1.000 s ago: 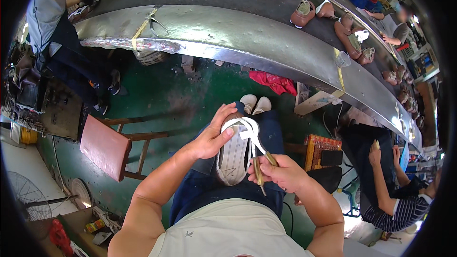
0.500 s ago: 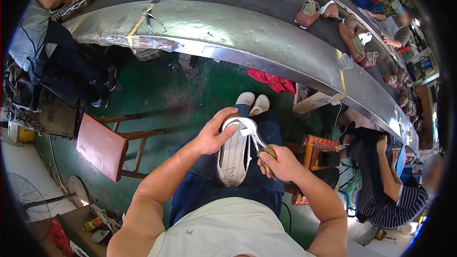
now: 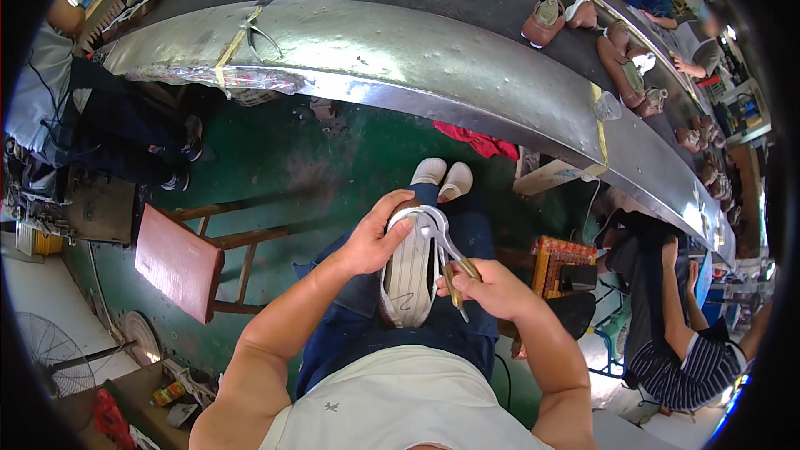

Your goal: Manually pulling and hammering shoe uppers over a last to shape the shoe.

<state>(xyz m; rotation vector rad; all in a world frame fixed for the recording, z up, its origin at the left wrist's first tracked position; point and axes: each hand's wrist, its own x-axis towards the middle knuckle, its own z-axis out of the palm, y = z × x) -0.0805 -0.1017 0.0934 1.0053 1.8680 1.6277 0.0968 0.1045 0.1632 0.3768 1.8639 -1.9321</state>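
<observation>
A shoe (image 3: 408, 271) on its last lies sole up on my lap, toe end away from me. Its pale underside shows lengthwise lines and a dark squiggle. My left hand (image 3: 377, 237) is closed round its toe end, the thumb pressed on the underside. In my right hand (image 3: 493, 290) is a pair of pincers (image 3: 452, 252) with curved metal jaws and brownish handles. The handles stand apart, and the jaws lie over the toe end beside my left thumb. Whether they grip the edge, I cannot tell.
A metal-edged conveyor bench (image 3: 375, 46) runs across ahead, carrying several brown shoes (image 3: 543, 21) and another pair of pincers (image 3: 260, 33). A pink-topped stool (image 3: 177, 262) stands left. One person (image 3: 50, 87) is at left; another in a striped shirt (image 3: 687, 367) sits right.
The pincers' handles have spread apart, and their jaws have turned over the toe end. My right hand has shifted slightly; my left hand keeps its hold on the shoe.
</observation>
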